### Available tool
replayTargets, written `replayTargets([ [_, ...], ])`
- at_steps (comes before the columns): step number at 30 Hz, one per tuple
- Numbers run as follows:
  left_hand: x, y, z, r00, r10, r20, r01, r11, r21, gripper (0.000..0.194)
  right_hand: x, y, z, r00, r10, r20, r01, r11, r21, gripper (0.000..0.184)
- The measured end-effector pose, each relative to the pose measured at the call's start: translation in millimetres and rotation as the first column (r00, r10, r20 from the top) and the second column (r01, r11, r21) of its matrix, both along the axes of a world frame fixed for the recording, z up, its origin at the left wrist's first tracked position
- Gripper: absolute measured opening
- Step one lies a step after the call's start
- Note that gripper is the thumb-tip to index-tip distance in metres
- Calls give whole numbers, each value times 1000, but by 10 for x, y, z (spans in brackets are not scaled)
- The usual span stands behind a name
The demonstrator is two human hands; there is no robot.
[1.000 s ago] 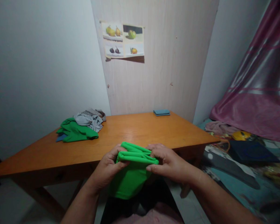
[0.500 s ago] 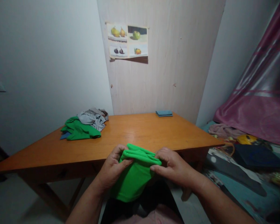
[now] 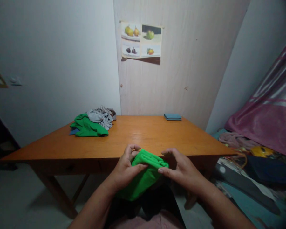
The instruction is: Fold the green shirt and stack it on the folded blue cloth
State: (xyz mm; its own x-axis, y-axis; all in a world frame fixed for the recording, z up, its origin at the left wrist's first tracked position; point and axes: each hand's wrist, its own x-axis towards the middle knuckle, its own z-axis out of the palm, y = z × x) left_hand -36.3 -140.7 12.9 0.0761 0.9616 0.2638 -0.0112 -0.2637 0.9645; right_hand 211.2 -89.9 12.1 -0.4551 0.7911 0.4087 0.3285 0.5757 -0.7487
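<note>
A bright green piece of cloth, folded in layers along its top edge, is held above my lap at the near edge of the table. My left hand is closed on its left side, with the thumb across the front and the fingers behind. At the right end of the fold is my right hand. Its thumb rests against the cloth's front, while the raised index finger stands apart from the fold. The lower part of the cloth hangs down, partly hidden behind my left hand and forearm.
On the wooden table, a heap of crumpled clothes lies at the left: a green garment and a grey one. A folded blue-grey cloth sits at the back right. Cluttered bedding and a pink curtain are at the right.
My right fingers have spread away from the cloth's top edge, which they gripped before. The folded edge now looks more compact and tilted. The view has turned slightly left.
</note>
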Motion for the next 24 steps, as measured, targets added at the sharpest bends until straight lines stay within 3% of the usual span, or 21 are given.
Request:
replayTargets([
  [2,39,0,-16,999,-11,-44,12,1000,17,53,-42,-3,49,999,36,2,-36,999,9,77],
  [4,74,1,-33,995,-27,-95,32,998,45,51,-114,-10,116,994,109,4,-109,994,-6,89],
  [6,101,-1,-44,987,-39,-157,51,996,76,50,-194,-19,191,982,185,23,-184,983,-22,78],
  [9,123,-10,-41,965,-26,-262,57,992,112,50,-286,-29,290,954,281,108,-277,960,-47,40],
  [12,141,-14,-34,939,18,-343,30,991,132,52,-319,-34,333,949,271,162,-267,963,-45,22],
  [18,182,23,-84,926,140,-351,-77,979,186,57,-282,-10,313,969,151,198,-149,989,-23,12],
  [24,62,37,-90,945,53,-323,-1,987,159,56,-107,47,317,985,164,61,-159,984,-84,21],
])
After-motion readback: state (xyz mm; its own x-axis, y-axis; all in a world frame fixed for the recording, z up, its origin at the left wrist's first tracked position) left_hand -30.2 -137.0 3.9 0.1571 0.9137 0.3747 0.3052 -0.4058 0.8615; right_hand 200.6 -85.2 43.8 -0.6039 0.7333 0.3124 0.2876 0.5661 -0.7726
